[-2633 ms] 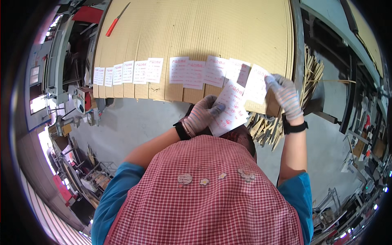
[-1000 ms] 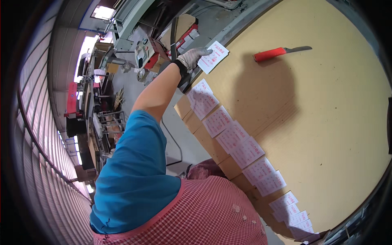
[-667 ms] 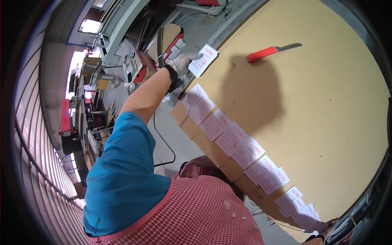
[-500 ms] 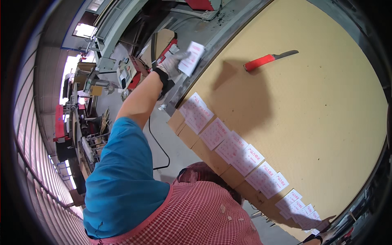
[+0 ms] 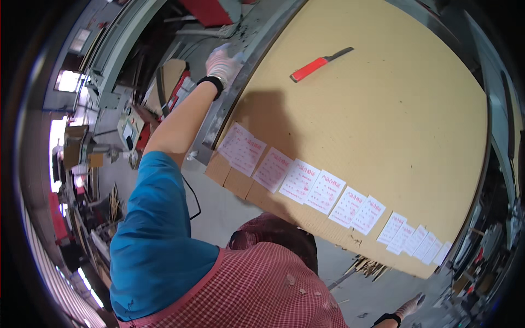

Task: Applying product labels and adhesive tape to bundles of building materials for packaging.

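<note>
My left hand (image 5: 223, 65), in a pale glove with a black wristband, reaches out over the dark metal rail (image 5: 217, 116) at the left of the large tan board (image 5: 383, 131). Its fingers are apart, and nothing shows in them. Low at the right, my gloved right hand (image 5: 410, 307) hangs past the board's near edge, fingers stretched out, holding nothing that I can see. White cards with red print lie in a row along the near edge, among them a pair of overlapping cards (image 5: 244, 148) and a single card (image 5: 273, 169). A red-handled knife (image 5: 310, 70) lies farther back.
Brown cardboard flaps (image 5: 232, 183) stick out under the cards at the near left corner. A bundle of thin sticks (image 5: 367, 267) lies on the floor below the board. Machinery and a red-and-grey cabinet (image 5: 210, 12) stand beyond the rail.
The white cards that my left hand held are no longer seen in it, and its fingers have spread. My right hand has come away from the cards at the right end. The view has shifted.
</note>
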Demonstrator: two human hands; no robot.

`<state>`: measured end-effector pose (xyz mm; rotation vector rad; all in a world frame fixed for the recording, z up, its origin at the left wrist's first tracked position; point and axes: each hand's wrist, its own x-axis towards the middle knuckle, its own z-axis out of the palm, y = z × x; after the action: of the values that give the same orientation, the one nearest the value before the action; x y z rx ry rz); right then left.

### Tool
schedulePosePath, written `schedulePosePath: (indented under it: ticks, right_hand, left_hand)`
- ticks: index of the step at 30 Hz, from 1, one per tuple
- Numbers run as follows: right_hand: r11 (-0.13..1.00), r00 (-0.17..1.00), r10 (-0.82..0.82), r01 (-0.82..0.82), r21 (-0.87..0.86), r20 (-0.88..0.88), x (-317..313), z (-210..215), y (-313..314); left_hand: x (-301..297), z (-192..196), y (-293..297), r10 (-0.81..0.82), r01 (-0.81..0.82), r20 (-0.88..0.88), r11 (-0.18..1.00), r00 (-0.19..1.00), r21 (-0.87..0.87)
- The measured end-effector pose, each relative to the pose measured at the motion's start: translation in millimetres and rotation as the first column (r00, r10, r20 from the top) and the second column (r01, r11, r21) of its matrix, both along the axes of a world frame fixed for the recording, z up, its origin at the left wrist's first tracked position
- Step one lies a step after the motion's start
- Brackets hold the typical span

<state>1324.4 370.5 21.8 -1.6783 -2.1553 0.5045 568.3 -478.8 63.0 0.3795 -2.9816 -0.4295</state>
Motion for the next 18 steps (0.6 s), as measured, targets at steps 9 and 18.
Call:
schedulePosePath:
  ticks: [9, 18]
  right_hand:
    - [0.932, 0.982, -0.188, 0.171, -0.319, -0.024, 191, -22, -246]
    - [0.897, 0.871, 0.102, 0.129, -0.423, 0.480, 345, -80, -493]
  left_hand:
    - [28, 13, 167, -0.413, 0.399, 0.262, 0.911, 0.872, 0.107]
    - [304, 44, -169, -0.201, 0.263, -0.172, 0.811, 0.964, 0.523]
